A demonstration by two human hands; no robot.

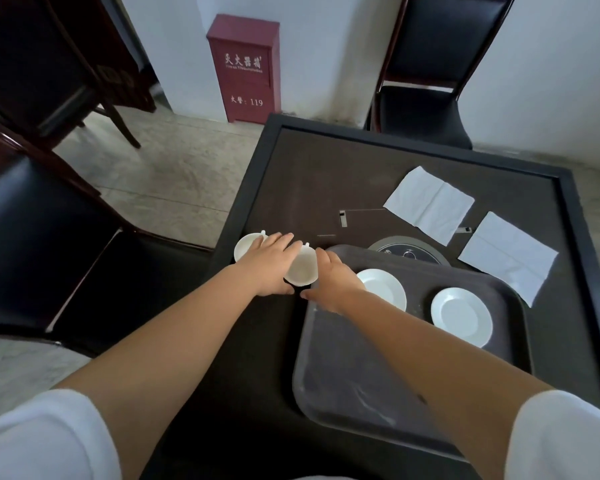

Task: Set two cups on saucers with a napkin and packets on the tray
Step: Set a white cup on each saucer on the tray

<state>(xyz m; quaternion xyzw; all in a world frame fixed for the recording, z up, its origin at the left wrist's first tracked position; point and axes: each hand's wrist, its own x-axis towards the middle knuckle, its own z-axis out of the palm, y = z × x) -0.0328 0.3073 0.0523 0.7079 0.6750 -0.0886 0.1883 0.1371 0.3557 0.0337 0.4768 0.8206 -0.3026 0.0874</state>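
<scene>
Against the far wall stands a red cabinet [245, 69] with white Chinese characters across its upper panel and, lower down, more characters followed by the number "119"; the finer line under the top characters is too small to read.

On the dark table [309, 174] two plain white cups sit near its left edge. The nearer cup [301, 270] shows its pale, empty inside and is tipped a little toward the viewer, held between both hands: the left hand [269, 263] lies over its left side with fingers stretched forward and thumb curled underneath, while the right hand [329, 282] cups its right side, fingers bent round the rim. The second cup [246, 247] stands just behind the left hand, partly covered by it, a small handle showing at its top.

Right beside the cups lies a dark grey tray [361, 375], scuffed and bare in its near half. Two glossy white saucers rest in its far half, one [383, 287] just beside the right hand, the other [462, 315] further right. Two unfolded white napkins, [428, 204] and [510, 256], lie on the table beyond the tray
</scene>
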